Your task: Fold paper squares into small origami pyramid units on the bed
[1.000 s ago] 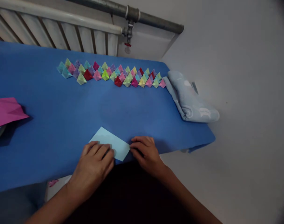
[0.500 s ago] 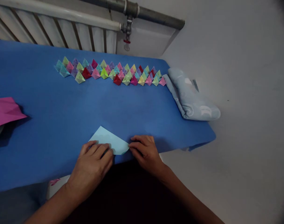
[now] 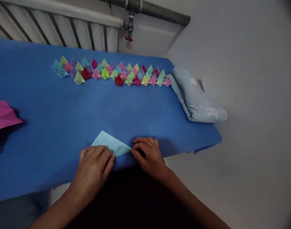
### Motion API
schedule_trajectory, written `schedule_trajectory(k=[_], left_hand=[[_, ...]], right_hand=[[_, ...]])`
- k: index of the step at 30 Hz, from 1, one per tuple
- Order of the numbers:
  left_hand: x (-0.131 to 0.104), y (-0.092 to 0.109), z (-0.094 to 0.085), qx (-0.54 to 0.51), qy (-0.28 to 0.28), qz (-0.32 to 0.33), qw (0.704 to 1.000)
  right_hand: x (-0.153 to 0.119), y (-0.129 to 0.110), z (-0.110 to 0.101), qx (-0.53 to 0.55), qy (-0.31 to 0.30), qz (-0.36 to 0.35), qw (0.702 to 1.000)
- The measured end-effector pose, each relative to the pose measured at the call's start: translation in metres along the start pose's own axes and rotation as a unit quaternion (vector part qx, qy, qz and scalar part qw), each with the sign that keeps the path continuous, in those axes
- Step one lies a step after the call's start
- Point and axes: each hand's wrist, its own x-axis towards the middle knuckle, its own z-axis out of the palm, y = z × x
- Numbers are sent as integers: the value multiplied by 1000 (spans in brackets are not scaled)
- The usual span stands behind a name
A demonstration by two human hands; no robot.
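A light blue sheet of paper, folded to a pointed shape, lies on the blue table cover near the front edge. My left hand presses on its lower left part, fingers curled and closed over the paper; they hide that corner. At the paper's right tip, my right hand pinches the point between thumb and fingers. A folded flap shows along the lower right edge.
Rows of small folded paper pieces in many colours stand at the back. A folded grey-blue blanket lies at the right by the wall. Pink paper is at the left edge. A radiator stands behind.
The paper's lower right edge, rounded before, now lies as a straighter, flatter flap. My left fingers have shifted slightly along the lower edge; the right hand keeps its pinch at the tip.
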Motion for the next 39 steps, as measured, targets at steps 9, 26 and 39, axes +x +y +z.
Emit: schedule_trajectory(k=[9,26,39], left_hand=[[1,-6,8,28,35,6,999],[7,-4,8,84,30,15,996],[10,-4,8,122,43,34,991]], right_hand=[[2,-1,5,-9,10,23,1000],[6,-7,5,-5,2,46,999],[10,-12,4,-21,-15,62,998]])
